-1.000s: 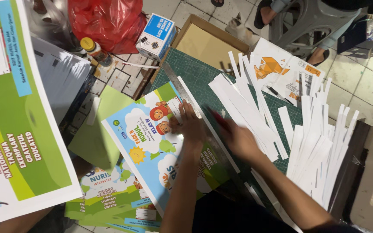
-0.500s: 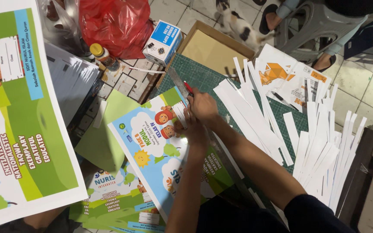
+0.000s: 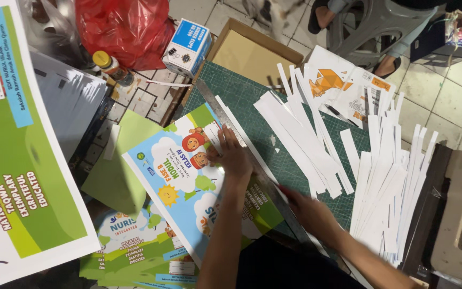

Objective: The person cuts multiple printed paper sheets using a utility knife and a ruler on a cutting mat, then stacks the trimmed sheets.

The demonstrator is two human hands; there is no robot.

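My left hand (image 3: 235, 156) lies flat with fingers spread, pressing a long metal ruler (image 3: 225, 115) onto a colourful printed sheet (image 3: 180, 179) with cartoon children, clouds and a sun. Both rest on a green cutting mat (image 3: 252, 96). My right hand (image 3: 310, 211) is lower down against the ruler's right edge. Its fingers are closed around a small cutter that is mostly hidden. White paper strips (image 3: 300, 139) lie fanned across the mat just right of the ruler.
More white strips (image 3: 391, 182) pile up at the right. A large green poster (image 3: 12, 160) fills the left, with printed sheets (image 3: 129, 251) below it. At the top are a red plastic bag (image 3: 126, 29), a blue box (image 3: 188, 45), a cardboard lid (image 3: 252, 53), and a seated person's feet (image 3: 386, 67).
My right hand went up to the top of the ruler, then slid down along its edge toward me. My left hand stayed pressed on the ruler.
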